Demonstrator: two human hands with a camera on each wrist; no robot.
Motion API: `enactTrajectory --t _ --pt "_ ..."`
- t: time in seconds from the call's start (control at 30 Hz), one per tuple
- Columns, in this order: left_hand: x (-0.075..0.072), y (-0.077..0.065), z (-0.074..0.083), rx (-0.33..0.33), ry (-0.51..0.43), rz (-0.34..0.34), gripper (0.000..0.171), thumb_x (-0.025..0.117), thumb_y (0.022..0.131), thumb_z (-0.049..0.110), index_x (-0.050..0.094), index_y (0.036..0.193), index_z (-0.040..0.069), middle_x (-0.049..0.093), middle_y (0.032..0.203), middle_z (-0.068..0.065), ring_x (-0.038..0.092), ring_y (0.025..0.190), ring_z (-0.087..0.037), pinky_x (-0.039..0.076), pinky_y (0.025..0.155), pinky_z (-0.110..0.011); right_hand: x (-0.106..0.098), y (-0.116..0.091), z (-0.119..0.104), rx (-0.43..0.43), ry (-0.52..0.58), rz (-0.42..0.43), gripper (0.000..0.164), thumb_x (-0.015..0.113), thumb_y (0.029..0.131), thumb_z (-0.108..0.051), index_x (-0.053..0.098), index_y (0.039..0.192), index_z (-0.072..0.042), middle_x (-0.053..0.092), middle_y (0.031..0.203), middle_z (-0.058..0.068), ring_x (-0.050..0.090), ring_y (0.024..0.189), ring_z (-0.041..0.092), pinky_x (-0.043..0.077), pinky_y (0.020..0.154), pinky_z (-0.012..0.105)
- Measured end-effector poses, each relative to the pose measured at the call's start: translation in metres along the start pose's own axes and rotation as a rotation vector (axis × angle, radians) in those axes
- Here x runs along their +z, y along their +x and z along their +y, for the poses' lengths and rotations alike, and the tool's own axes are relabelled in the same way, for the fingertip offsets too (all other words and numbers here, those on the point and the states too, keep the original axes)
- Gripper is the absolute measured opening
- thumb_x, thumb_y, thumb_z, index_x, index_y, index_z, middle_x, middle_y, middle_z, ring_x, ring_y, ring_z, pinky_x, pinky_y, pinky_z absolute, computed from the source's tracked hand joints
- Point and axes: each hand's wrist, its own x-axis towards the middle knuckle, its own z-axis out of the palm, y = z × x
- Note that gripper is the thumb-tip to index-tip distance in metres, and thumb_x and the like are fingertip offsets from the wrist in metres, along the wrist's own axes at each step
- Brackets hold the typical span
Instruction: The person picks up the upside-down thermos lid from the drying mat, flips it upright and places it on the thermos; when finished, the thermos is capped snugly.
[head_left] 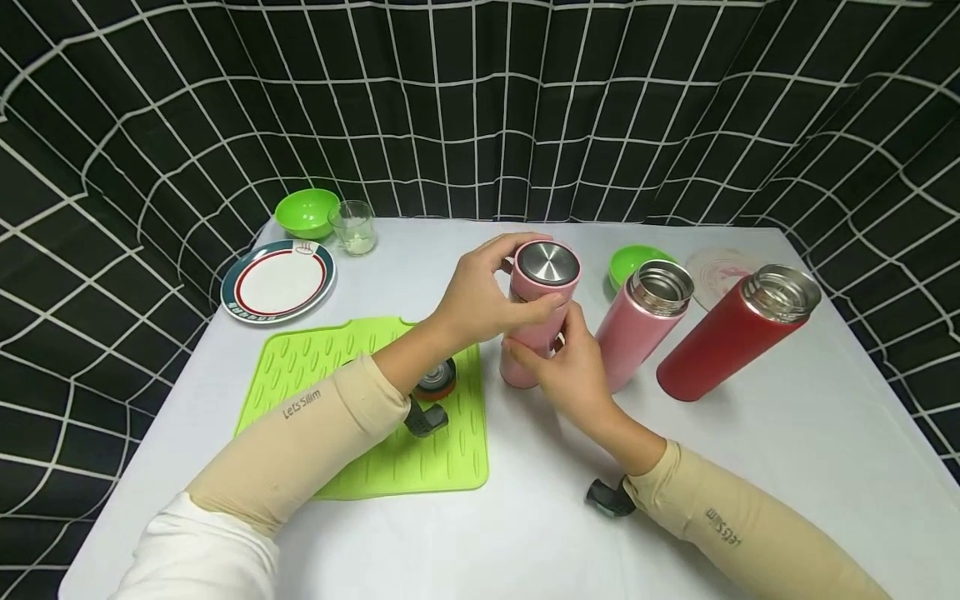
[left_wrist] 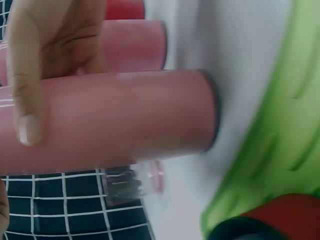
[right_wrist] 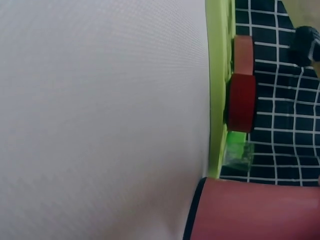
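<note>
A pink vacuum flask (head_left: pixel 543 333), with a steel-topped cap, stands upright on the white table in the head view. My left hand (head_left: pixel 487 292) grips it around the cap, thumb in front and fingers behind. Lower on the body, my right hand (head_left: pixel 573 367) holds it from the right. The left wrist view shows the same pink flask (left_wrist: pixel 135 120) with its base at the tabletop. Just right of it stand a second pink flask (head_left: pixel 637 333) and a taller red flask (head_left: pixel 731 342), both with bare steel mouths.
A green ridged mat (head_left: pixel 450 450) lies to the left; a red cap (right_wrist: pixel 242 102) and a pink cap (right_wrist: pixel 244 54) sit on it. Behind are a rimmed plate (head_left: pixel 277 283), a green bowl (head_left: pixel 307 214) and a glass (head_left: pixel 352 227). Another green bowl (head_left: pixel 630 258) stands behind the flasks.
</note>
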Motion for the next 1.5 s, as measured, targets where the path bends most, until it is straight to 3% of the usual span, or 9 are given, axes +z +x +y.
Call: enactTrajectory --t 0.13,0.27,0.37,0.6,0.73,0.83,1.07,1.23,1.5 --pt "0.0 -0.003 -0.001 0.022 -0.056 -0.006 0.063 0.081 0.075 0.019 0.056 0.131 0.004 0.062 0.119 0.0 0.056 0.106 -0.01 0.049 0.087 -0.03 0.0 0.001 -0.002 -0.021 0.005 -0.003 0.065 0.085 0.078 -0.023 0.046 0.128 -0.011 0.061 0.121 0.002 0.057 0.106 0.016 0.049 0.081 0.041" --pt "0.003 0.0 0.0 0.046 -0.016 0.045 0.066 0.088 0.071 0.023 0.058 0.127 0.006 0.059 0.116 0.002 0.055 0.106 -0.009 0.049 0.086 -0.029 -0.002 0.002 -0.01 -0.05 0.002 0.002 0.066 0.084 0.078 -0.015 0.044 0.13 -0.009 0.059 0.125 0.008 0.056 0.107 0.021 0.049 0.08 0.043" --pt "0.003 0.0 0.0 0.035 -0.018 0.07 0.065 0.089 0.069 0.023 0.061 0.125 0.006 0.063 0.114 0.003 0.056 0.106 -0.008 0.05 0.087 -0.029 -0.002 0.002 -0.01 -0.057 0.004 0.0 0.067 0.084 0.079 -0.014 0.043 0.132 -0.009 0.059 0.126 0.009 0.056 0.106 0.022 0.048 0.079 0.044" --pt "0.004 -0.001 0.001 -0.005 -0.077 0.026 0.073 0.085 0.073 0.021 0.05 0.134 0.005 0.058 0.123 -0.001 0.054 0.109 -0.011 0.047 0.091 -0.03 -0.003 0.005 -0.001 -0.062 -0.036 -0.012 0.064 0.084 0.079 -0.021 0.044 0.128 -0.01 0.06 0.121 0.002 0.055 0.101 0.017 0.048 0.077 0.039" --pt "0.007 0.0 0.002 0.009 -0.035 0.067 0.073 0.087 0.071 0.027 0.052 0.131 0.006 0.056 0.121 0.0 0.053 0.109 -0.01 0.047 0.089 -0.029 -0.004 0.005 -0.002 -0.065 -0.054 -0.009 0.066 0.084 0.079 -0.019 0.043 0.13 -0.012 0.059 0.122 0.002 0.055 0.102 0.018 0.048 0.076 0.04" --pt "0.008 -0.002 0.001 0.012 -0.066 0.08 0.065 0.084 0.073 0.02 0.056 0.13 0.004 0.063 0.117 -0.002 0.057 0.105 -0.011 0.048 0.09 -0.03 -0.003 0.004 -0.001 -0.044 -0.056 -0.008 0.068 0.085 0.078 -0.022 0.043 0.131 -0.013 0.059 0.125 0.002 0.056 0.105 0.017 0.049 0.079 0.041" --pt "0.008 -0.005 0.001 0.003 -0.059 0.058 0.068 0.084 0.073 0.023 0.052 0.13 0.003 0.058 0.119 -0.003 0.055 0.107 -0.012 0.048 0.09 -0.03 -0.002 0.001 0.002 -0.04 -0.06 -0.013 0.067 0.085 0.077 -0.019 0.043 0.129 -0.01 0.059 0.123 0.004 0.056 0.103 0.018 0.049 0.077 0.04" --pt "0.006 -0.006 0.002 -0.015 -0.09 0.021 0.067 0.076 0.077 0.024 0.048 0.134 0.002 0.058 0.122 -0.007 0.054 0.109 -0.012 0.046 0.091 -0.03 -0.003 0.0 0.003 -0.031 -0.066 -0.016 0.066 0.085 0.077 -0.022 0.044 0.128 -0.01 0.059 0.123 0.004 0.056 0.104 0.018 0.05 0.079 0.041" --pt "0.005 -0.005 0.002 -0.05 -0.08 -0.019 0.077 0.083 0.072 0.02 0.042 0.135 0.002 0.056 0.122 -0.007 0.053 0.111 -0.013 0.045 0.093 -0.03 -0.004 0.002 0.002 -0.038 -0.078 -0.03 0.064 0.085 0.078 -0.02 0.044 0.126 -0.009 0.06 0.121 0.003 0.056 0.101 0.017 0.049 0.077 0.039"
